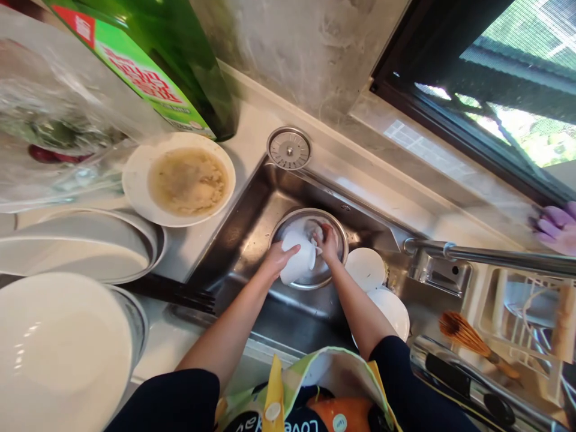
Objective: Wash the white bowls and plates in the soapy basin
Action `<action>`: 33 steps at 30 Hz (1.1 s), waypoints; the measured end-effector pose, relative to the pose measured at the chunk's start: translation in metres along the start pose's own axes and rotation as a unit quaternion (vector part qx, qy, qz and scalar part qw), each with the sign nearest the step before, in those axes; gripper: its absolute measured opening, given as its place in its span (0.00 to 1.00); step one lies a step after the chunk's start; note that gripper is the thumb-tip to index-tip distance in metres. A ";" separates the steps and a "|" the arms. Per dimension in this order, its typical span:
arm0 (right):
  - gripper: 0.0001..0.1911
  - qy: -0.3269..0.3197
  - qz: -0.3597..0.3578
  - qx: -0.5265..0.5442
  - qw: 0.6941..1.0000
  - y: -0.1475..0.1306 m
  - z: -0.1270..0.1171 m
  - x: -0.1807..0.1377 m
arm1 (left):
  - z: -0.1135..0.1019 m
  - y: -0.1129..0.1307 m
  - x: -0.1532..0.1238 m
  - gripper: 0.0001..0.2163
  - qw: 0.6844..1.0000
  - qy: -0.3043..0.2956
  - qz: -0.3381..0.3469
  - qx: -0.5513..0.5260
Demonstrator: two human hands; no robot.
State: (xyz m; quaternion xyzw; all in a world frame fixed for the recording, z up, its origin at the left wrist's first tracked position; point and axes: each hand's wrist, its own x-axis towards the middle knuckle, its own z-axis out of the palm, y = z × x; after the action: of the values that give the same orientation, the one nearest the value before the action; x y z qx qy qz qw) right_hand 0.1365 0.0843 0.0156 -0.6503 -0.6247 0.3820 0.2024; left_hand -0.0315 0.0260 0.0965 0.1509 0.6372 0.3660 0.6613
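Note:
Over a round metal basin in the sink, my left hand grips a white bowl, tilted on its side with the thumb across it. My right hand is beside the bowl, inside the basin's rim. Its fingers are curled around something whitish near the bowl's edge, too unclear to name. Pale, cloudy water seems to lie in the basin. Just right of the basin, two white dishes rest in the sink, partly behind my right forearm.
A steel sink surrounds the basin, with a faucet bar at right. On the left counter are a soup plate, stacked white dishes, chopsticks and a green bottle. A wooden-handled brush lies right.

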 end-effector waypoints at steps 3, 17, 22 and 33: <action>0.22 -0.047 -0.063 -0.171 0.982 0.010 0.005 -0.018 | -0.004 -0.008 0.008 0.22 0.991 0.081 0.060 0.087; 0.11 -0.053 -0.080 -0.204 0.974 0.016 -0.006 -0.038 | -0.008 -0.017 0.015 0.18 0.960 0.138 0.120 0.210; 0.12 0.015 -0.015 -0.155 0.988 0.015 -0.010 -0.037 | -0.007 -0.011 0.011 0.18 0.953 0.138 0.122 0.242; 0.06 0.049 0.067 -0.040 0.996 -0.002 -0.020 -0.026 | -0.005 -0.014 0.013 0.16 0.952 0.125 0.134 0.245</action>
State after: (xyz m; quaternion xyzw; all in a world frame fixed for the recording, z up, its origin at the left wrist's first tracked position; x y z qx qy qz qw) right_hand 0.1524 0.0638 0.0362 -0.7160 -0.5843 0.3366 0.1806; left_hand -0.0332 0.0241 0.0767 0.3454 0.7585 0.3003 0.4638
